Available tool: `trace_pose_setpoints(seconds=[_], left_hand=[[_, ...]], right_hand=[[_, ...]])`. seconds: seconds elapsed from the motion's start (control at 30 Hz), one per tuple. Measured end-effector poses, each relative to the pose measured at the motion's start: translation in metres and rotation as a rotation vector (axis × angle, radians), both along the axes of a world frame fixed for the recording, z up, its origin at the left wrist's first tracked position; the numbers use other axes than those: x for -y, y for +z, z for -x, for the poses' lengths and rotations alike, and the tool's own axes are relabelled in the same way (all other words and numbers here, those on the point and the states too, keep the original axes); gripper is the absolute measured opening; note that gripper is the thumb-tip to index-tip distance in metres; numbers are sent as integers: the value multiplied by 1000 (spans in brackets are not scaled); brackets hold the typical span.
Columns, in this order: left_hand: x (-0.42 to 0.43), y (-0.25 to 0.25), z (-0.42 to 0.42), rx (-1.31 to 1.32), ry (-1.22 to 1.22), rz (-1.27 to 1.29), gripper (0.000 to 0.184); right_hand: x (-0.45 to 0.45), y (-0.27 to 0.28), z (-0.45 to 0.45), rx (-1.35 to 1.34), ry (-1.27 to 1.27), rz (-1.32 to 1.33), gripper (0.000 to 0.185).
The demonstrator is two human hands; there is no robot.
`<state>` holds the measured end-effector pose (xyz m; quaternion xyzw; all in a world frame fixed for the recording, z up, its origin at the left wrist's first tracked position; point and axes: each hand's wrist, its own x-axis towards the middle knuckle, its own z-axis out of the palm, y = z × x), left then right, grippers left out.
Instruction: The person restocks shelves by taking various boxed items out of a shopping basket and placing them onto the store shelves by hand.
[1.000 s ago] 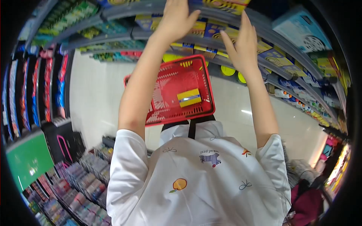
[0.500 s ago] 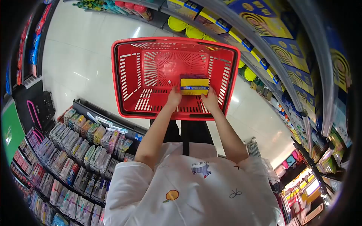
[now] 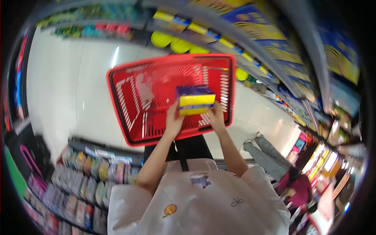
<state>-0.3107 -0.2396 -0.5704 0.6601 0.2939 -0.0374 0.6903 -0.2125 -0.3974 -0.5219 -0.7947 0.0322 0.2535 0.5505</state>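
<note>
A yellow and blue box (image 3: 197,100) is held between my two hands, over the inside of the red basket (image 3: 129,131). My left hand (image 3: 174,118) grips the box's left side, and my right hand (image 3: 216,115) its lower right corner. The basket is tilted in front of my legs, with slotted walls. Motion blurs the picture, so whether a second box lies beneath this one cannot be told.
Shelves of blue and yellow boxes (image 3: 254,23) curve along the top and right. Yellow round tubs (image 3: 181,45) line the low shelf. Racks of small packs (image 3: 78,176) stand lower left. Another person in checked trousers (image 3: 266,152) is at the right.
Both hands have come down from the shelf to the box at the basket. Since half a second ago, the box and hands sit slightly lower and the basket is more tilted. The other person shows more.
</note>
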Motion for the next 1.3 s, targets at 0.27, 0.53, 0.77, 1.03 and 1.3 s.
trace_pose_setpoints(seconds=[0.27, 0.53, 0.77, 1.03, 1.3], left_hand=[[-53, 209, -13, 434, -232, -97, 76], [-24, 313, -44, 818, -346, -22, 80], [30, 373, -92, 949, -310, 6, 93], [50, 446, -211, 923, -397, 136, 89], [70, 467, -244, 891, -407, 44, 84]], right_hand=[[1, 180, 36, 471, -111, 1, 61], [16, 309, 14, 939, -192, -167, 69], [61, 376, -20, 1118, -89, -127, 80], [83, 406, -135, 1200, -85, -84, 82], [96, 411, -190, 1068, -30, -252, 80]])
